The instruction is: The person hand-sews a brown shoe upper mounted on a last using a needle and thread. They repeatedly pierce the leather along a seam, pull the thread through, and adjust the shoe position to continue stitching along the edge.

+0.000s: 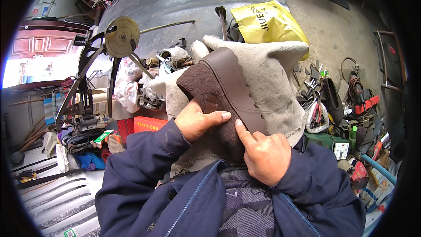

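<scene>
A dark brown leather boot upper [239,77] lies across my lap, its shaggy brown fleece lining [197,79] facing up on the left side. Along its right edge the leather is scalloped. My left hand [196,120] is closed on the fleece side, thumb on top and fingers underneath, out of sight. Near that thumb a small smooth brown tab sits on the fleece. My right hand [266,154] rests at the near end, its index fingertip on the seam between fleece and leather. Its other fingers curl against the upper, with their tips hidden. Under the upper spreads a grey-beige cloth [274,77].
A hand-cranked sewing machine [90,79] with a round wheel stands at left. Beyond the cloth lies a yellow bag [269,22]. A red box [149,124] sits by my left forearm. Tools, including pliers [316,112], and a dark shoe [333,98] crowd the right side.
</scene>
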`<action>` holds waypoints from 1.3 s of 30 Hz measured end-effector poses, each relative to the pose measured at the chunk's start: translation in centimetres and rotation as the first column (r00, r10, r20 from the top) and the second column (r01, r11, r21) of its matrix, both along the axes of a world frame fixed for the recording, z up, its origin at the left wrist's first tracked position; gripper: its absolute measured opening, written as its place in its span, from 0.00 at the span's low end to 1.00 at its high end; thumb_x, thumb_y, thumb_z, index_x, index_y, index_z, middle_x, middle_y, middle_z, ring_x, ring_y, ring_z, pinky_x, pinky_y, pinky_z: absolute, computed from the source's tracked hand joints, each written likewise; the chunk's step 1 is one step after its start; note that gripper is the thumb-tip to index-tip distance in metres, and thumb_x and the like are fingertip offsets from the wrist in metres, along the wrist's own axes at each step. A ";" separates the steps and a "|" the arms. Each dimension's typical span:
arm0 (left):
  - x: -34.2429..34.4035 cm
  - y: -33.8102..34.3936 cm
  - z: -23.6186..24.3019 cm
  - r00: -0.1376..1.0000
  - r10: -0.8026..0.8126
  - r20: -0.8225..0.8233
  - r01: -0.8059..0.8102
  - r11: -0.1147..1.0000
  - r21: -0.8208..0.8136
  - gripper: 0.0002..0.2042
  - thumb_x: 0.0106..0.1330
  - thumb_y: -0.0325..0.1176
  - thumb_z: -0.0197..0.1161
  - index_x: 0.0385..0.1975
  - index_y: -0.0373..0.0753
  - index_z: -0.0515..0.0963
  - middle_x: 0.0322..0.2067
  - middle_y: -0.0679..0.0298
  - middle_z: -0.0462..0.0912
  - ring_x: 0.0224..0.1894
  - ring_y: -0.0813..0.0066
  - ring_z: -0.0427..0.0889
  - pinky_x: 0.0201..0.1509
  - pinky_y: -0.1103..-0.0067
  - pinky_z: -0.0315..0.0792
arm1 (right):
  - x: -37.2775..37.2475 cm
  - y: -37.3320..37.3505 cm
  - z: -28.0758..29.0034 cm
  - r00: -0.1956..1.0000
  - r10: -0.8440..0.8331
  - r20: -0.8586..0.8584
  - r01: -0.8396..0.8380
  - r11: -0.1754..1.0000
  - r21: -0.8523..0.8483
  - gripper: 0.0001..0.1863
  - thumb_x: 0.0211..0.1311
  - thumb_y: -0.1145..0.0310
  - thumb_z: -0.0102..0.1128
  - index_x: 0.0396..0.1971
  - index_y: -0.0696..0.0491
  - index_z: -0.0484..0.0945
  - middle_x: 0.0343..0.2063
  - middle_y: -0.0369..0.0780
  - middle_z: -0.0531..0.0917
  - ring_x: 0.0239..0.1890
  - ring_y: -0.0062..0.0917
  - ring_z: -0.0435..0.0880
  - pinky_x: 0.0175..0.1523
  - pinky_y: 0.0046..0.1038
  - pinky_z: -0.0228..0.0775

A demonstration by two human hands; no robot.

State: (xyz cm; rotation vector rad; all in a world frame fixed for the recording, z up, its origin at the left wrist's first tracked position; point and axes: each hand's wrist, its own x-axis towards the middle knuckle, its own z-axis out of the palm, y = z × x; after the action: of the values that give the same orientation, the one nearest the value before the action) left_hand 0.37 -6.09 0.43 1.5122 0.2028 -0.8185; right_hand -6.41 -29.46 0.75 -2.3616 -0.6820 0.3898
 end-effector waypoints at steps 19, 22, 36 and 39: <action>-0.1 -0.1 -0.2 1.000 -0.017 0.024 0.017 1.000 -0.024 0.27 0.68 0.33 0.73 0.65 0.30 0.75 0.58 0.59 0.84 0.58 0.70 0.81 0.66 0.72 0.74 | 2.0 -3.6 -1.7 0.982 -0.101 -0.163 0.155 0.916 0.370 0.26 0.62 0.85 0.58 0.61 0.58 0.80 0.35 0.50 0.86 0.35 0.43 0.87 0.42 0.35 0.78; 0.0 0.0 -0.3 0.999 -0.033 0.022 0.034 0.999 -0.008 0.27 0.68 0.33 0.74 0.65 0.30 0.75 0.58 0.59 0.84 0.58 0.70 0.81 0.66 0.72 0.74 | 2.2 -3.8 -1.7 0.987 -0.071 -0.146 0.118 0.932 0.343 0.25 0.62 0.84 0.59 0.61 0.57 0.81 0.34 0.49 0.86 0.35 0.43 0.87 0.41 0.36 0.78; -0.1 -0.1 -0.3 1.000 -0.002 -0.003 0.001 0.999 -0.043 0.27 0.69 0.32 0.73 0.65 0.30 0.73 0.58 0.59 0.83 0.58 0.70 0.81 0.66 0.72 0.74 | 3.7 -3.8 0.2 0.991 0.021 -0.134 0.005 0.982 0.189 0.27 0.60 0.83 0.58 0.61 0.56 0.81 0.30 0.49 0.84 0.31 0.46 0.85 0.37 0.40 0.77; -0.1 0.1 -0.4 0.999 -0.003 -0.040 0.001 0.998 -0.061 0.27 0.69 0.32 0.72 0.66 0.30 0.73 0.58 0.59 0.83 0.59 0.71 0.81 0.66 0.73 0.73 | 5.4 -4.1 0.0 0.982 0.084 -0.167 -0.041 0.969 0.244 0.25 0.61 0.82 0.57 0.60 0.57 0.82 0.30 0.51 0.84 0.31 0.48 0.86 0.37 0.41 0.77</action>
State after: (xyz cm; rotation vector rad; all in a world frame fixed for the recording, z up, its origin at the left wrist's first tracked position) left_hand 0.30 -6.02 0.06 1.4398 0.2043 -0.8498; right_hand -1.03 -33.57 0.79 -2.0538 -0.6805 0.5083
